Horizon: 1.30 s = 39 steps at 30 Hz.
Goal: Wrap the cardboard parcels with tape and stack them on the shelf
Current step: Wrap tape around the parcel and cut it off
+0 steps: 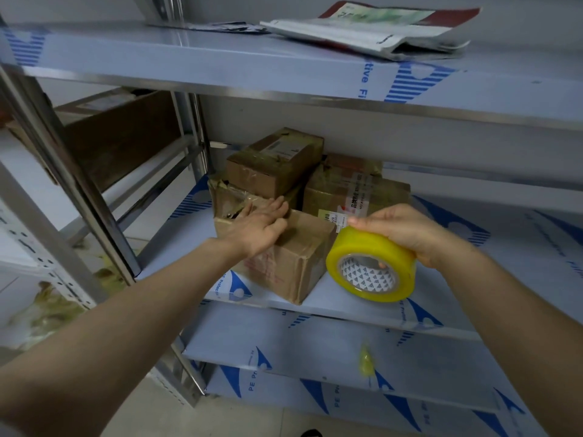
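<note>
A brown cardboard parcel [293, 263] sits at the front of the middle shelf [353, 305]. My left hand [258, 227] lies flat on its top with the fingers straight. Behind it stand more parcels: a small taped box [274, 167] stacked on a torn one [227, 197], and a larger labelled box [356, 192] to the right. My right hand [407, 233] grips a roll of yellow packing tape [370, 264], held in the air just right of the front parcel.
The steel shelving is covered in white film with blue print. Magazines [375, 29] lie on the top shelf [220, 64]. A big brown box [123, 137] stands on the neighbouring rack at the left. A scrap of yellow tape [366, 362] lies on the lower shelf.
</note>
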Available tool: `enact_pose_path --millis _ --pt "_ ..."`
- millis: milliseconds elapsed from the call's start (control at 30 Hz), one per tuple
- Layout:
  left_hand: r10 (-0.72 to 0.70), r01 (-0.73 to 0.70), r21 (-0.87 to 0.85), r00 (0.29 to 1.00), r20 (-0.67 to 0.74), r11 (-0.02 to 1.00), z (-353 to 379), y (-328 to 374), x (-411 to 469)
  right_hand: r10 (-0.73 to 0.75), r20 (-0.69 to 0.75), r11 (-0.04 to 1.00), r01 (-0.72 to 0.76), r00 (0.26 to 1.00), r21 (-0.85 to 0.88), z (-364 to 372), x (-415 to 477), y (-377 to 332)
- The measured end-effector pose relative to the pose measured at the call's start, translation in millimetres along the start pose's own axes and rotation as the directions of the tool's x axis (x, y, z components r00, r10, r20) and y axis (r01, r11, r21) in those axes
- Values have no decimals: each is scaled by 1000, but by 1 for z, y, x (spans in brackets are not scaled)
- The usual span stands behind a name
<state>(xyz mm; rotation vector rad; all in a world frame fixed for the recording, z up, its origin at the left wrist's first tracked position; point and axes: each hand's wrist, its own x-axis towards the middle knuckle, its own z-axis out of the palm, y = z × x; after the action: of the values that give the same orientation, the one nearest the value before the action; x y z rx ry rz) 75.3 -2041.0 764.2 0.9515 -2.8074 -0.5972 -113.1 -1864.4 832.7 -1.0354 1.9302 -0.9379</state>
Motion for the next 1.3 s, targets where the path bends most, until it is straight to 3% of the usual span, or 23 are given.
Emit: enact_pose_path --millis 200,367,533,767,833,967,1133,1300 --pt "-45 60 156 994 -96 986 12 51 26 -15 -54 999 13 998 -49 13 11 15" --pt "-67 38 210 989 129 977 32 66 45 45 -135 999 -45 990 -1 27 21 32" --pt "147 -156 323 988 53 933 19 52 54 40 -207 998 -29 978 55 35 24 43" --pt "416 -386 480 908 46 788 -1 23 67 46 -257 998 -56 965 -31 27 23 46" --pt "459 -388 550 888 10 740 -7 5 69 54 -260 997 -65 964 -33 26 22 47" --pt "428 -352 530 904 -21 771 -5 -3 72 52 -263 995 -72 964 -68 31 22 44" --pt "272 -257 302 962 -7 918 -27 -33 64 62 -270 995 -82 961 -63 29 21 43" --pt "182 -153 302 981 -70 941 -26 -64 44 36 -286 996 -59 958 -72 32 23 40"
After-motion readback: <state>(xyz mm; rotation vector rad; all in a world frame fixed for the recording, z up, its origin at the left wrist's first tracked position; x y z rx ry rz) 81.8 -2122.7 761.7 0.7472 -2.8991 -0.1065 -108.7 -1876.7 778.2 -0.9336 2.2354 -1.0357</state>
